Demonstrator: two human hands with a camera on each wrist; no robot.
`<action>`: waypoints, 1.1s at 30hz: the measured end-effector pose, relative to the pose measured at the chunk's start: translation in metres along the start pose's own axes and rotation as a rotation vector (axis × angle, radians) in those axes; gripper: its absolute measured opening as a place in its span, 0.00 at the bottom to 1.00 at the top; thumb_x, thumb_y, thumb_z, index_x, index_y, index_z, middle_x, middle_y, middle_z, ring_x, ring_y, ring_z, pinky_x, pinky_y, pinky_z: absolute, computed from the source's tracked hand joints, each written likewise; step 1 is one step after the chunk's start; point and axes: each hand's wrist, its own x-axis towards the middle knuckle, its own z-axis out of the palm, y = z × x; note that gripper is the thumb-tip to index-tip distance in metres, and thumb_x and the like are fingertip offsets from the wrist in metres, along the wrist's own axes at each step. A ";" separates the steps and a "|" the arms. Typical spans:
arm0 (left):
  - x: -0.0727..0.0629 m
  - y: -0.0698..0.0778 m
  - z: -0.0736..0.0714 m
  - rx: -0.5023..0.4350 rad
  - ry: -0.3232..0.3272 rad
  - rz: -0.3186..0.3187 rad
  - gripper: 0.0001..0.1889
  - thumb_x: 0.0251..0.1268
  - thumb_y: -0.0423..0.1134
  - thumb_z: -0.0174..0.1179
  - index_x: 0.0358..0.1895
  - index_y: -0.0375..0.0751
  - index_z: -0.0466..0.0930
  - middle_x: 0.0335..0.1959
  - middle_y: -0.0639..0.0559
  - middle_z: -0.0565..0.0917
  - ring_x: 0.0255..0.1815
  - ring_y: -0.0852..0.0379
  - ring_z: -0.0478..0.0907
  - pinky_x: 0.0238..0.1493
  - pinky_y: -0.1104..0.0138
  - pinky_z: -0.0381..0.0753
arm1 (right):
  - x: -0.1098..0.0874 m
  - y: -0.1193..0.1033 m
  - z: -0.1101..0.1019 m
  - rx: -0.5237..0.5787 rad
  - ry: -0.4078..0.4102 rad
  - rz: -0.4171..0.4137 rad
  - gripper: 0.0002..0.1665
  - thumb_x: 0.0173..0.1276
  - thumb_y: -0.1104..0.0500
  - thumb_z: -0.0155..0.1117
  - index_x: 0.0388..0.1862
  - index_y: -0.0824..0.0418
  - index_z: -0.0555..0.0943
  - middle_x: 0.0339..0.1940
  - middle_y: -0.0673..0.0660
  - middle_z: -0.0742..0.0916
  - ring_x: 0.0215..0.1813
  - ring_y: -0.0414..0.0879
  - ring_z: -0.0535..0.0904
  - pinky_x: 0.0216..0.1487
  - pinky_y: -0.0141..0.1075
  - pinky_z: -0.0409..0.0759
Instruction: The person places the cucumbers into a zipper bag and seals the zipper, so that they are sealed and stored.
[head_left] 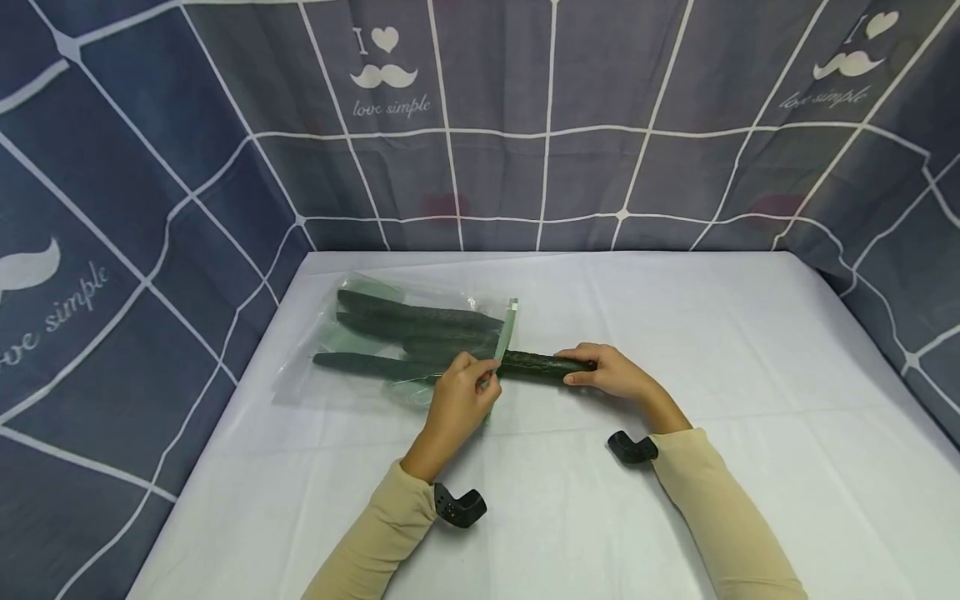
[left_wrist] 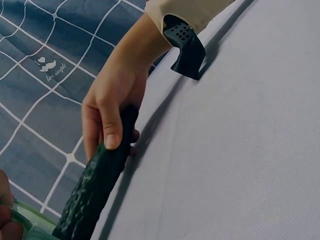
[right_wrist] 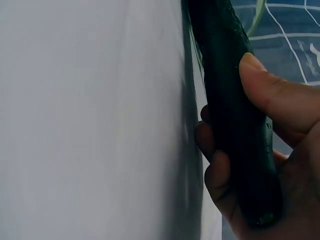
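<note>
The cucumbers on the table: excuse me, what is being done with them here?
A person is handling cucumbers and a clear bag. The right hand grips one end of a cucumber, which runs into the bag's opening. The left hand pinches the green strip at that opening. More cucumbers lie inside the bag, on the white table. Whether the gripped one is going in or out, I cannot tell.

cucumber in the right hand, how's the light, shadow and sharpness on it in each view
Head view: bright, fairly even light, the cucumber dark but distinct, small glints on the plastic bag; left wrist view: dimmer, soft highlights on the cucumber's bumps, a long shadow across the white cloth; right wrist view: cucumber nearly black, most skin detail lost.
</note>
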 end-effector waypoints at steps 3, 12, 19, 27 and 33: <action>0.000 0.000 -0.001 -0.004 0.005 -0.004 0.11 0.55 0.31 0.56 0.40 0.35 0.84 0.27 0.50 0.74 0.20 0.63 0.70 0.22 0.76 0.70 | 0.007 -0.007 0.004 0.027 -0.010 -0.008 0.26 0.56 0.56 0.66 0.55 0.59 0.78 0.39 0.53 0.83 0.38 0.43 0.72 0.41 0.34 0.71; 0.000 0.000 0.000 -0.025 -0.007 -0.003 0.11 0.55 0.32 0.57 0.40 0.35 0.84 0.27 0.50 0.74 0.21 0.63 0.70 0.23 0.77 0.71 | 0.030 -0.021 0.023 0.062 -0.025 0.008 0.27 0.56 0.53 0.67 0.55 0.59 0.78 0.40 0.55 0.84 0.38 0.42 0.73 0.40 0.34 0.71; 0.001 0.000 -0.003 -0.009 -0.002 -0.009 0.11 0.55 0.32 0.57 0.40 0.35 0.84 0.27 0.50 0.73 0.21 0.63 0.70 0.23 0.77 0.71 | 0.043 -0.030 0.040 0.092 0.046 -0.018 0.26 0.55 0.55 0.68 0.54 0.60 0.79 0.42 0.57 0.83 0.38 0.44 0.74 0.41 0.36 0.72; 0.000 0.002 -0.007 -0.040 0.003 -0.025 0.11 0.56 0.32 0.56 0.41 0.35 0.83 0.28 0.50 0.73 0.22 0.62 0.70 0.24 0.76 0.72 | 0.056 -0.039 0.059 0.136 0.070 0.014 0.27 0.55 0.52 0.68 0.53 0.61 0.78 0.48 0.59 0.82 0.40 0.46 0.76 0.41 0.37 0.74; 0.000 0.000 -0.006 -0.050 -0.018 -0.044 0.11 0.56 0.32 0.57 0.42 0.35 0.83 0.28 0.50 0.73 0.22 0.63 0.70 0.24 0.77 0.72 | 0.050 -0.036 0.058 0.100 0.052 0.051 0.29 0.55 0.53 0.68 0.56 0.60 0.76 0.52 0.59 0.81 0.50 0.51 0.77 0.51 0.45 0.75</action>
